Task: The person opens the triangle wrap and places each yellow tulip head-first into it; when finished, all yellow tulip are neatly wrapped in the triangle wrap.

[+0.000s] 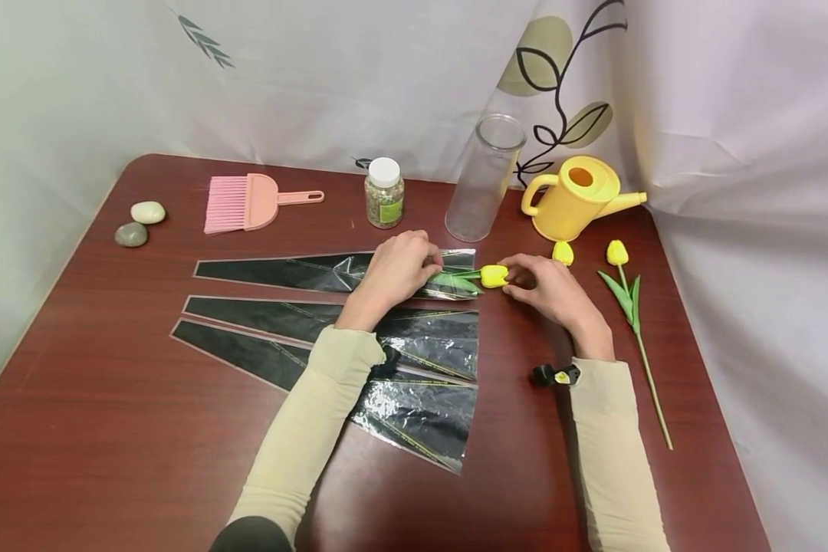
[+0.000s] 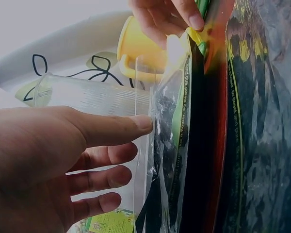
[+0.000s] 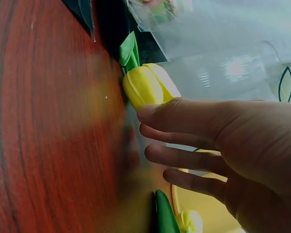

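Observation:
My right hand point(image 1: 548, 287) pinches the tip of a yellow tulip point(image 1: 494, 276) between thumb and index finger; its bloom point(image 3: 144, 87) points toward that hand. The tulip's green leaves and stem lie within the wide end of a clear-and-black plastic flower sleeve point(image 1: 283, 272). My left hand point(image 1: 402, 264) pinches the sleeve's clear film near its opening, thumb on the near side and the other fingers behind the film in the left wrist view. Two more flower sleeves point(image 1: 428, 337) point(image 1: 414, 410) lie flat below, partly covered by my left forearm.
Behind my right hand is another tulip bloom point(image 1: 562, 253), with a long-stemmed tulip point(image 1: 636, 330) farther right. Along the back stand a yellow watering can point(image 1: 573, 203), clear vase point(image 1: 479, 184) and white-lidded jar point(image 1: 384, 195). A pink brush point(image 1: 262, 201) and two stones point(image 1: 148, 212) lie left.

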A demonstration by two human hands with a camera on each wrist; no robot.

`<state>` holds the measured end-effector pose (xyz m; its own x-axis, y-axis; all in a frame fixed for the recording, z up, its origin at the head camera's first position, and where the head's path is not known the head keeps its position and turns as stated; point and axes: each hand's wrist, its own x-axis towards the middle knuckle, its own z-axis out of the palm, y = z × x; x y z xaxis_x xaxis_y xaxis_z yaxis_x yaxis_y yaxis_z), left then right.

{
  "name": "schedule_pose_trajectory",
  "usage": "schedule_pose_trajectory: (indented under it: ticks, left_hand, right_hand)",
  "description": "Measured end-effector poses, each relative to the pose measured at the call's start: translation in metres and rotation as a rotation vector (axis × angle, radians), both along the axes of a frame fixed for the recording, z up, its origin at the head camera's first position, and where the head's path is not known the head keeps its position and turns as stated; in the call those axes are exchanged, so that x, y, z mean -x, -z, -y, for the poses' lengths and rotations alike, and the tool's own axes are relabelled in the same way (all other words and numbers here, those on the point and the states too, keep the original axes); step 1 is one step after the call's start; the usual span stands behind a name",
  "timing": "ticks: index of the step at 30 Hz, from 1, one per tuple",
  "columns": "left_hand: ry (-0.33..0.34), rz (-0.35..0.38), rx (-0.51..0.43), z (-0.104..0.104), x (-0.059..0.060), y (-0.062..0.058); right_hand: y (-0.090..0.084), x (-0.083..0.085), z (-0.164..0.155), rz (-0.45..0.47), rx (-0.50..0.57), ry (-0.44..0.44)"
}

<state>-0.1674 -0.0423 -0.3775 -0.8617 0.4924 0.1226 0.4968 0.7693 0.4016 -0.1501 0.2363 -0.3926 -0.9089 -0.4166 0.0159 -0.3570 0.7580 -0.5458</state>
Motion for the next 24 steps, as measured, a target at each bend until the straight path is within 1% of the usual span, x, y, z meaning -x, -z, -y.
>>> schedule_pose_trajectory:
  ticks: [6, 12, 19, 24]
  left_hand:
    - [-0.003, 0.006, -0.005, 0.0, 0.001, 0.001]
    - [-0.008, 0.009, -0.008, 0.0, 0.001, 0.001]
    - [-0.01, 0.001, -0.034, -0.001, 0.0, -0.002]
    - [0.003, -0.026, -0.027, -0.007, -0.001, -0.003]
  right_hand:
    - [-0.001, -0.001, 0.0, -0.025, 0.03, 0.016]
    - [-0.001, -0.001, 0.008, -0.035, 0.109, 0.03]
    - [0.01, -0.001, 0.03, -0.018, 0.279, 0.085]
    - [0.017, 0.0, 0.04, -0.048, 0.357, 0.109]
